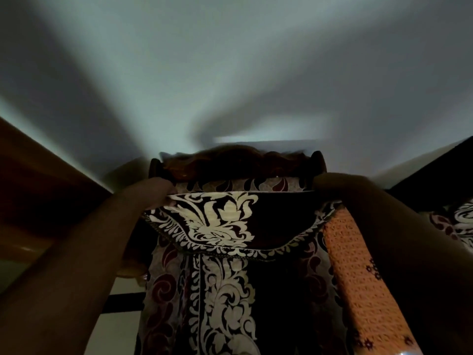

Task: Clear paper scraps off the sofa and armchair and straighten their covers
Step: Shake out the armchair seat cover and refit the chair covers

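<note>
An armchair (230,162) with a carved dark wooden top rail stands straight ahead against the wall. Its dark cover (230,221) with cream floral pattern hangs over the backrest and runs down the seat. My left hand (156,190) pinches the cover's top left corner. My right hand (330,185) grips the top right corner. Between them the cover's top edge is stretched level just below the top rail. No paper scraps are in view.
An orange patterned cloth (363,278) hangs down at my right arm. A second seat with the same floral cover (460,221) shows at the far right. A brown wooden surface (38,180) is at left. The pale wall (230,73) is behind the armchair.
</note>
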`<action>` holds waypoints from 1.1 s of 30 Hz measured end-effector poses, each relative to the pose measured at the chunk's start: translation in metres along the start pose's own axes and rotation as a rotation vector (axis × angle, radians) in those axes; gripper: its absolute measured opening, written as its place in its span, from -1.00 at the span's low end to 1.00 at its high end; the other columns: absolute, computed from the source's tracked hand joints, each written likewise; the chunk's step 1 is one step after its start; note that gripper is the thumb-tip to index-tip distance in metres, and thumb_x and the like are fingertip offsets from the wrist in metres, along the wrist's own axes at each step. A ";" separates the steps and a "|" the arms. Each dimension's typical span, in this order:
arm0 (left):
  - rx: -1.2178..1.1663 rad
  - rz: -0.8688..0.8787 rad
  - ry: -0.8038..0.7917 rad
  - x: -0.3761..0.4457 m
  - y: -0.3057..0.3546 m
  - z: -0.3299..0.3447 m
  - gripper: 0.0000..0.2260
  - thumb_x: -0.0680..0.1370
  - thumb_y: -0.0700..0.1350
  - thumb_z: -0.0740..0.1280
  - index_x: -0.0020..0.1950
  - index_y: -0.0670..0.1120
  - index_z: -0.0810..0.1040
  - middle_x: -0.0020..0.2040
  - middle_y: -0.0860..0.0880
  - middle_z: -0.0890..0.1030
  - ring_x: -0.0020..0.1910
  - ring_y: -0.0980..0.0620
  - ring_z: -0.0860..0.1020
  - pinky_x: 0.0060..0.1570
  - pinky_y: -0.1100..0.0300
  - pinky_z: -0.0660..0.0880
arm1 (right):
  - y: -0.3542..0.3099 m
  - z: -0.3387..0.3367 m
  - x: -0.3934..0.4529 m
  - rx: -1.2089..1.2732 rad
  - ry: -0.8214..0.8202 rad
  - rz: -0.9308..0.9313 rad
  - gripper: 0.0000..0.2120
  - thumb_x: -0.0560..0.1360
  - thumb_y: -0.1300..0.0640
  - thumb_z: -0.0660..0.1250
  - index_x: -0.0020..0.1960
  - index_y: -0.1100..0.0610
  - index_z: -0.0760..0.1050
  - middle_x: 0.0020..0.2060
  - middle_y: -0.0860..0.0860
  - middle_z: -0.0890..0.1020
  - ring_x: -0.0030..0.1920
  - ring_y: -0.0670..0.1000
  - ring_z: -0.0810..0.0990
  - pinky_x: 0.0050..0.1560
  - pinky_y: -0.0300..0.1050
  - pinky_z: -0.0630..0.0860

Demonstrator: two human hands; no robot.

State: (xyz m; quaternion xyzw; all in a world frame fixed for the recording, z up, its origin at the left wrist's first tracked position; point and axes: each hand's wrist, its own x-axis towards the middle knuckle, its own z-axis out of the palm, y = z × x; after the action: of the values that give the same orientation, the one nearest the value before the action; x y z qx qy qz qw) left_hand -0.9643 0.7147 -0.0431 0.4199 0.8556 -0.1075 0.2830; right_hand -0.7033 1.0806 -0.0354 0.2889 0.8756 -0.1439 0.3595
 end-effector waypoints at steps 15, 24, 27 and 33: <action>0.201 -0.381 0.454 0.088 -0.002 0.035 -0.87 0.52 -0.16 0.30 -0.02 0.05 0.58 -0.02 -0.02 0.63 0.17 -0.14 0.47 0.02 -0.04 0.49 | 0.008 0.020 0.093 -0.247 0.726 0.059 -0.84 0.55 0.14 0.28 0.09 0.08 0.58 0.11 0.10 0.55 0.19 0.15 0.47 0.10 0.11 0.45; 0.196 -0.449 0.656 0.119 -0.008 0.061 -0.64 0.50 -0.29 0.26 0.30 -0.15 0.49 0.22 -0.26 0.50 0.23 -0.31 0.41 0.24 -0.25 0.33 | 0.002 0.042 0.139 -0.232 0.863 0.147 -0.62 0.47 0.18 0.27 0.28 0.13 0.49 0.14 0.18 0.48 0.17 0.25 0.43 0.12 0.20 0.40; 0.122 -0.311 0.743 0.111 0.011 0.084 -0.50 0.56 -0.16 0.28 0.51 -0.11 0.32 0.48 -0.25 0.33 0.46 -0.28 0.28 0.44 -0.29 0.16 | -0.017 0.072 0.132 -0.087 0.891 0.097 -0.47 0.49 0.10 0.31 0.44 0.13 0.33 0.33 0.23 0.40 0.32 0.30 0.37 0.28 0.31 0.36; -0.006 -0.227 0.521 0.107 0.036 0.173 -0.22 0.56 0.37 0.09 0.65 -0.05 0.06 0.64 -0.17 0.05 0.62 -0.18 0.02 0.52 -0.27 0.00 | -0.040 0.145 0.137 0.067 0.550 -0.028 -0.12 0.53 -0.36 0.19 0.64 -0.05 -0.18 0.63 0.13 -0.09 0.62 0.21 -0.13 0.51 0.39 -0.03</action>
State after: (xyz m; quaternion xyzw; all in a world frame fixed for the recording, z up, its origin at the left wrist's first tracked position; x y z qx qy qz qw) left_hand -0.9198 0.7344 -0.2437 0.3339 0.9414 -0.0246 0.0407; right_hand -0.7269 1.0376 -0.2324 0.3168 0.9389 -0.0938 0.0966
